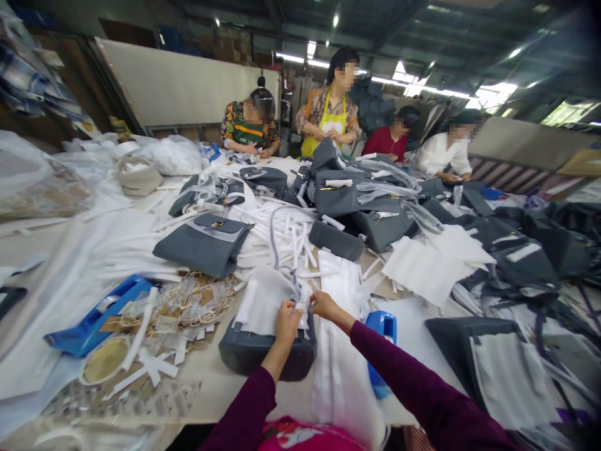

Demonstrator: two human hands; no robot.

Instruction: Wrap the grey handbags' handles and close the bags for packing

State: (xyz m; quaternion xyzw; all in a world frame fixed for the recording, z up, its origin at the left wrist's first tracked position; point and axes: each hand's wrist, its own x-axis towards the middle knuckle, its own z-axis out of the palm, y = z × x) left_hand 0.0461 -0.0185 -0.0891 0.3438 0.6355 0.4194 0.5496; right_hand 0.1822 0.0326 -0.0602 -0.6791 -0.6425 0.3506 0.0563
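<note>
Slanting inward, both hands [286, 322] [327, 307]

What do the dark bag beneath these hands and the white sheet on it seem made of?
The dark bag looks like leather or imitation leather: smooth, with a soft sheen. The white sheet may be thin foam or soft paper: matte, slightly wavy.

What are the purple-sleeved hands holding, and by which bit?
The left hand pinches a white wrapping piece by its left edge, over a dark handbag. The right hand is at its other side; whether it grips too cannot be told.
</note>
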